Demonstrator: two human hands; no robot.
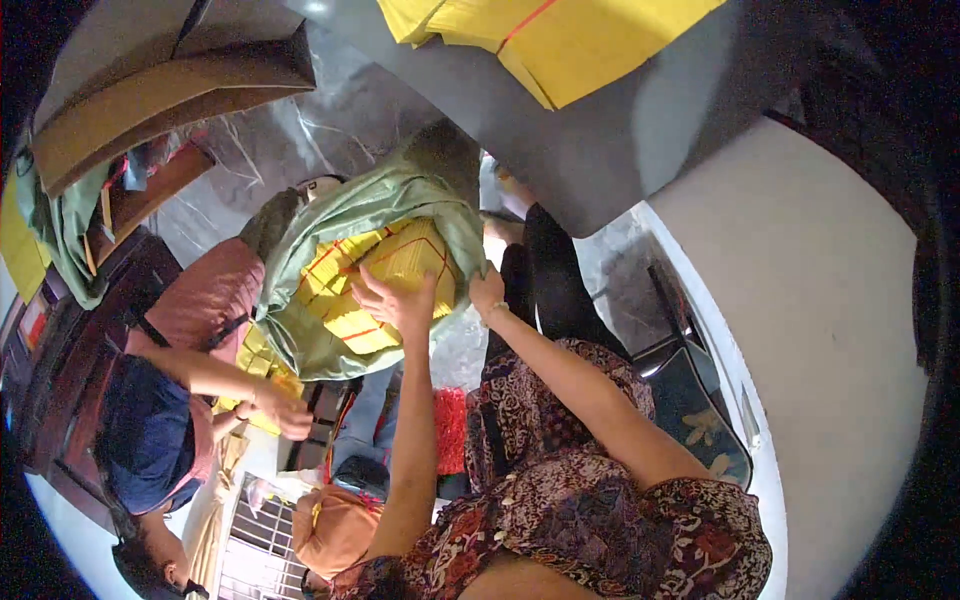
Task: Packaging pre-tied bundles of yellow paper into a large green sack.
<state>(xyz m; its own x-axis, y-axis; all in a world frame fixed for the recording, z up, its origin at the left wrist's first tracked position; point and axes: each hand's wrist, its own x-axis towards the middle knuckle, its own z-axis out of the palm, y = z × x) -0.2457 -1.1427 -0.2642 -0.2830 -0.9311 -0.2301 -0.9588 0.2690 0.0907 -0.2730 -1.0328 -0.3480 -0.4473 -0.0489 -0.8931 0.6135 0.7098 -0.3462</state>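
Observation:
A green plastic sack (330, 345) lies open in the middle and is filled with yellow paper bundles (395, 255) tied with red string. My left hand (393, 303) rests on top of the bundles inside the sack's mouth, fingers spread. My right hand (487, 293) is closed on the sack's right edge, beside the bundles. Both forearms reach up from the lower edge, over my patterned dress (590, 500).
At the left, another person in a pink top (205, 300) bends over with a hand (285, 412) on more yellow bundles (262, 365) below the sack. Cardboard boxes (170, 90) are stacked top left. A grey table (620, 130) carries yellow sheets (560, 45). A pale wall (820, 330) stands right.

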